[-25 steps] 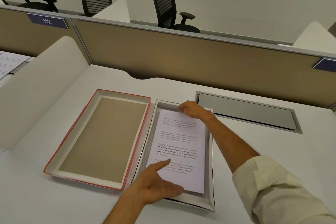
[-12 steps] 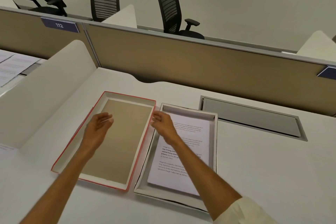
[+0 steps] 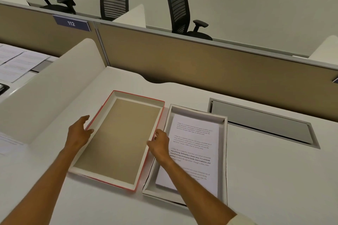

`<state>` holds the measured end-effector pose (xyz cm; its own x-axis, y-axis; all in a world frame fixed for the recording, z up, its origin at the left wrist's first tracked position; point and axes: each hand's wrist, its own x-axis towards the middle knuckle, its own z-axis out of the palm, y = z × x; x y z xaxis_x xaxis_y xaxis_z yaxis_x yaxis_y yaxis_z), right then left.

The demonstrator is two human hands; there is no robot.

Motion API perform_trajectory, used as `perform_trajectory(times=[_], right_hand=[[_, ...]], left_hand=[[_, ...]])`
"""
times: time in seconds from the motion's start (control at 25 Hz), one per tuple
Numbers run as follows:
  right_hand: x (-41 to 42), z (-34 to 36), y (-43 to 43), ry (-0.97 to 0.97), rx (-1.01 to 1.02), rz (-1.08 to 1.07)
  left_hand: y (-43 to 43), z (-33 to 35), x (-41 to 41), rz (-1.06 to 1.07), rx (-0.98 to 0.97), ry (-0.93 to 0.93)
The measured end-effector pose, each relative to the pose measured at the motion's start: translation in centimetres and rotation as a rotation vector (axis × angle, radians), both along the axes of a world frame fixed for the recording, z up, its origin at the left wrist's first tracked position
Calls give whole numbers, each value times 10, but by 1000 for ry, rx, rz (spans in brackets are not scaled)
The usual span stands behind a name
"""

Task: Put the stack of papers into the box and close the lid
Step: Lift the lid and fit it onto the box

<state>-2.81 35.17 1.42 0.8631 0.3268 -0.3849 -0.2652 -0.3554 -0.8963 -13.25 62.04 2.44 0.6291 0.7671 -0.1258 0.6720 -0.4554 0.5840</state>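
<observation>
The stack of printed papers [image 3: 195, 144] lies flat inside the white box [image 3: 224, 151] on the desk. To its left the red-edged lid [image 3: 118, 139] rests upside down, brown inside facing up. My left hand [image 3: 79, 133] grips the lid's left wall, thumb inside the rim. My right hand [image 3: 160, 143] holds the lid's right wall, with the forearm crossing over the box and papers. The lid's near end looks slightly raised off the desk.
A white curved divider [image 3: 45, 97] stands left of the lid. A grey cable hatch [image 3: 261, 122] sits in the desk right of the box. A tan partition [image 3: 201, 64] runs along the back. More papers [image 3: 16, 62] lie on the neighbouring desk.
Both hands left the papers in the box and moved left to the lid. They now grasp the lid's two long sides.
</observation>
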Motion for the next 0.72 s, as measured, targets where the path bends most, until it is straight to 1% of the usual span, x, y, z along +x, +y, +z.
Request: perform_trajectory(times=[0.16,0.36,0.48,0.56,0.64,0.72], right_hand=[[-9,-4,8,-37,-75,10],[-15,-10,10,-92,-97,38],[-14,-11,7,-97,-63,46],[-11,-7,3,-116,-91,59],[-8,4,1,-178,-145,62],[-7,25,7,-266,-141,81]], left_hand=[[3,-9,-2,8,-29,54],[1,-10,-7,107,11,-5],[-3,5,-8,134,47,-44],[-7,22,-9,163,94,-68],[-13,39,-11,181,137,-89],[-21,56,-13,166,181,-111]])
